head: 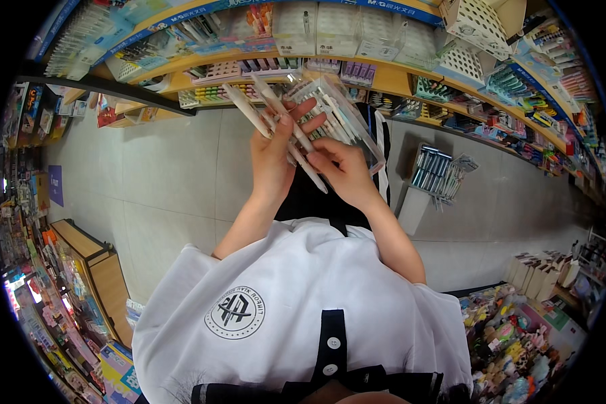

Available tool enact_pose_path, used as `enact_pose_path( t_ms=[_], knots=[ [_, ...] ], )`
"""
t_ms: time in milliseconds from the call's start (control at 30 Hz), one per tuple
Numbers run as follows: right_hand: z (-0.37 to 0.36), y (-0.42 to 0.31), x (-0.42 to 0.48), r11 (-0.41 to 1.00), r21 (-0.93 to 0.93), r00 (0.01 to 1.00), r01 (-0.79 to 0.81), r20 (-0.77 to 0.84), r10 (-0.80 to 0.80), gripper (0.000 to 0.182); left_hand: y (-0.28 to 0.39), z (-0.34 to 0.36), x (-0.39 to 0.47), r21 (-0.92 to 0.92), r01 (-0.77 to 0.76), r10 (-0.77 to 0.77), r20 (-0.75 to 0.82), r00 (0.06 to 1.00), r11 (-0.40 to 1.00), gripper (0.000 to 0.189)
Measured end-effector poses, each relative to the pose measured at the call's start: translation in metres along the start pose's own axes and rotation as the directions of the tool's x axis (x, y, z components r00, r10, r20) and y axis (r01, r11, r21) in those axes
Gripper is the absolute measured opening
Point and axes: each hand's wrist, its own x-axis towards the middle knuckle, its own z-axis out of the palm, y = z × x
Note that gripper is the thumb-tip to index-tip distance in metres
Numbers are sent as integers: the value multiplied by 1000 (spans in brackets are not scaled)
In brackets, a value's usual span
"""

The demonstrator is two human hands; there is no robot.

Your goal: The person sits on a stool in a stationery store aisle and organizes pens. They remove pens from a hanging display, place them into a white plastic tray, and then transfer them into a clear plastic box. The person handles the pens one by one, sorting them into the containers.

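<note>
Several slim white pens [248, 108] fan out from my left hand [278, 146], whose thumb presses them against the fingers. My right hand [344, 169] pinches the lower end of one white pen [285, 113] from that bunch. Beneath the hands, a clear plastic box [363, 123] with more light-coloured pens [332, 111] lies tilted over my lap; part of it is hidden by my fingers and the right hand.
Shelves [379, 76] of pens and pen holders curve across the front. On the tiled floor to the right are a container of blue and pale pens [431, 169] and a white box [414, 209]. A wooden cabinet [106, 283] is at the left, plush toys [510, 338] at the lower right.
</note>
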Motion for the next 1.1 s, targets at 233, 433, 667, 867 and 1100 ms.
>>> enact_pose_path(
  t_ms=[233,433,667,867,1100],
  knots=[
    [-13,14,-1,998,-20,987,58,-146,-61,22,1,-3,5,86,-45,45,1,999,995,30],
    [-15,22,-14,959,-277,929,57,-336,-153,17,17,-16,9,598,81,-128,38,991,797,30],
    [-20,42,-12,497,-868,950,1,-154,-270,12,35,-37,17,-86,95,-90,66,994,992,37],
    [-9,70,-2,189,-982,957,10,-45,-285,14,36,-41,17,-211,28,-13,73,997,977,37],
    [-10,45,2,274,-962,957,-4,-83,-278,12,25,-23,9,-249,-18,44,97,994,968,42]
  ],
)
